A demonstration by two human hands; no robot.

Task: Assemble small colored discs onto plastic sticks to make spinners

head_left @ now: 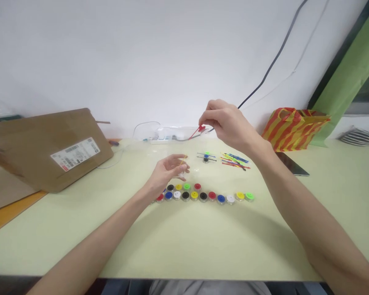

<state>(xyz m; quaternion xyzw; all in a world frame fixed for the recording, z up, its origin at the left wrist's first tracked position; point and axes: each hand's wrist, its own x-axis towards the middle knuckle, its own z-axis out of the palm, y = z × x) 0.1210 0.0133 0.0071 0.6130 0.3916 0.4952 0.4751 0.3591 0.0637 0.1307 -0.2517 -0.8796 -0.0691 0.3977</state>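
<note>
My right hand (223,119) is raised above the table, its fingertips pinching a small red piece (201,128) with a thin red stick slanting down to the left. Something clear and round shows beside that piece. Lower and to the left, my left hand (167,170) curls around a small whitish, clear-looking piece (181,175), partly hidden by the fingers; a thin yellow stick (183,159) rises from it. Just below this hand lie rows of round discs (203,197) with coloured centres. A stack (206,157) of such discs with thin sticks across it stands farther back.
Loose coloured sticks (235,161) lie in a pile right of the stack. A cardboard box (49,151) stands at left. At right are a striped bag (295,129) and a dark flat device (292,164). A power strip (162,139) lies along the wall.
</note>
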